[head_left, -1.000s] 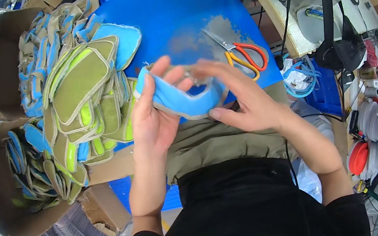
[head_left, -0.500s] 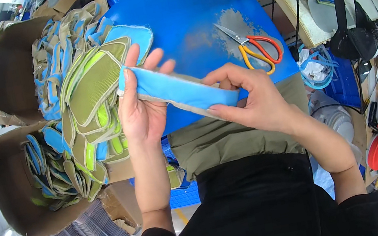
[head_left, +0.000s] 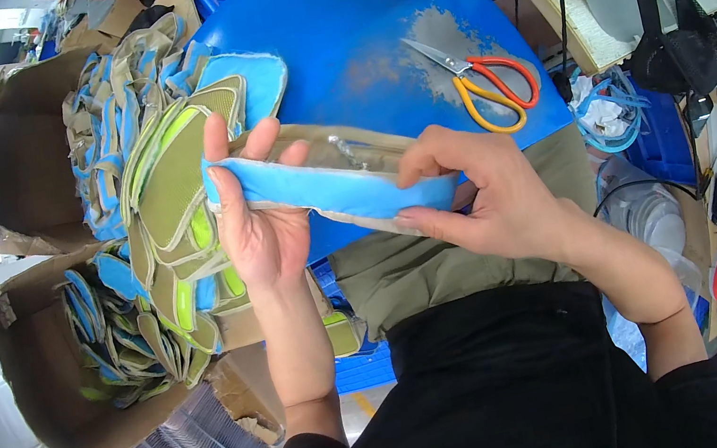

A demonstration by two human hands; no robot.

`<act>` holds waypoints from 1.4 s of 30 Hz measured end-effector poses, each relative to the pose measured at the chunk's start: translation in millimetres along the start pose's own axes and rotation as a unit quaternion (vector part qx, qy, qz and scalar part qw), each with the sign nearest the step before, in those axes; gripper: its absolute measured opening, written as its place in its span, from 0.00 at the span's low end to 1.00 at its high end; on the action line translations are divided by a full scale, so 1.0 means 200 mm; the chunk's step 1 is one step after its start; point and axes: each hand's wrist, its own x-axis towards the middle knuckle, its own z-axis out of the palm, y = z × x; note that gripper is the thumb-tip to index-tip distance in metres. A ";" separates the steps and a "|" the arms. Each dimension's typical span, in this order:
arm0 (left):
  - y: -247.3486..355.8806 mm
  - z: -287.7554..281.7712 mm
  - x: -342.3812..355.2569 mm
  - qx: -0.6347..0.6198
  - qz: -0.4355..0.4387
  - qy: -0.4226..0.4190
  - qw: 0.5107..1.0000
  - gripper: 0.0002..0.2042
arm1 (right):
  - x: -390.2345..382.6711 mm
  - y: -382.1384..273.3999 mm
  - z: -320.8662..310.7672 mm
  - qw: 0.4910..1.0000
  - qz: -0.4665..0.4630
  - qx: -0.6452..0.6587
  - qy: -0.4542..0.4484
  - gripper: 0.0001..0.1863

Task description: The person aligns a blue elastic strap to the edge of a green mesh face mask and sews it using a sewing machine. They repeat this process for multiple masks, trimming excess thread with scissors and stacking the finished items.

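Between my two hands stretches a fabric band (head_left: 324, 193), light blue on the near face and khaki behind, with a gap showing between its two layers. A small shiny patch inside that gap is too blurred to name. My left hand (head_left: 262, 231) grips the left end, thumb in front and fingers behind it, their tips raised. At the other end, my right hand (head_left: 491, 186) pinches the band between thumb and fingers. Beyond my left hand lies a pile of khaki mesh panels (head_left: 182, 173) with lime-green parts, a light-blue fabric panel (head_left: 264, 82) at its far end.
Scissors (head_left: 489, 91) with red and orange handles lie open on the blue tabletop (head_left: 324, 28). At left, two cardboard boxes (head_left: 46, 356) stand by more fabric pieces (head_left: 112, 133). A machine on a pale worktable (head_left: 568, 24) occupies the far right, with black straps hanging.
The band's left end has moved slightly left and down with my left hand. Its khaki back layer now shows more, spread away from the blue face. My right hand still pinches its end.
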 end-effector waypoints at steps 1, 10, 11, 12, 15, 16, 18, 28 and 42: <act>0.00 0.00 0.00 -0.002 0.002 0.000 1.000 0.25 | 0.00 0.01 0.00 1.000 -0.014 -0.013 -0.005 0.16; 0.01 0.01 0.00 0.040 0.016 -0.050 0.998 0.24 | 0.00 -0.05 -0.01 0.989 0.118 0.093 -0.005 0.13; 0.01 0.01 0.00 0.043 0.020 -0.050 0.998 0.24 | 0.00 -0.04 -0.01 0.989 0.112 0.092 0.000 0.13; 0.01 0.01 -0.01 0.040 0.019 -0.050 0.998 0.24 | 0.00 -0.04 -0.01 0.990 0.108 0.089 0.006 0.13; 0.02 0.01 -0.01 0.032 0.016 -0.053 0.998 0.24 | -0.01 -0.05 -0.01 0.990 0.108 0.089 0.011 0.12; 0.02 0.01 -0.02 0.030 0.015 -0.054 0.998 0.24 | 0.00 -0.05 -0.01 0.990 0.109 0.090 0.011 0.12; 0.02 0.01 -0.02 0.017 0.020 -0.058 0.998 0.24 | 0.00 -0.05 -0.01 0.990 0.107 0.091 0.015 0.12; 0.02 0.03 -0.03 0.003 0.034 -0.077 0.996 0.24 | 0.00 -0.04 -0.02 0.987 0.128 0.091 -0.014 0.10; -0.11 0.04 0.01 0.023 -0.081 0.168 0.982 0.28 | 0.05 -0.18 -0.11 0.996 0.059 0.067 -0.002 0.03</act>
